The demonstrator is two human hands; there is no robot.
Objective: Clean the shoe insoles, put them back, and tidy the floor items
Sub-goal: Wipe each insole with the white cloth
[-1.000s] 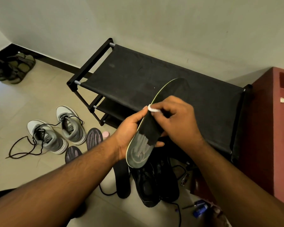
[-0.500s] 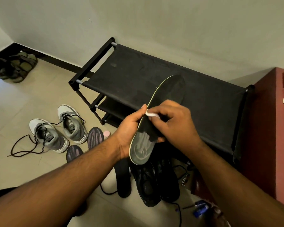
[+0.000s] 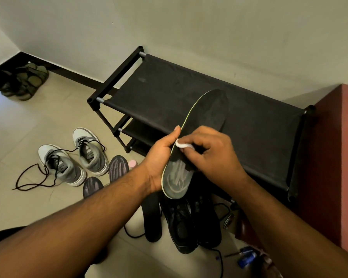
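Gripping the insole (image 3: pixel 191 149) only at mid-edge, your left hand (image 3: pixel 159 157) risks it flexing (right hand (image 3: pixel 211 155) pinches the white wipe (image 3: pixel 182 145)).

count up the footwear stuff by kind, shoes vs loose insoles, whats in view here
Grey sneakers: 2
Black shoes: 2
Olive sandals by the corner: 2, as far as can be told
Striped insoles on the floor: 2
Black insole on the floor: 1
Black insole held in the hands: 1
Total: 10
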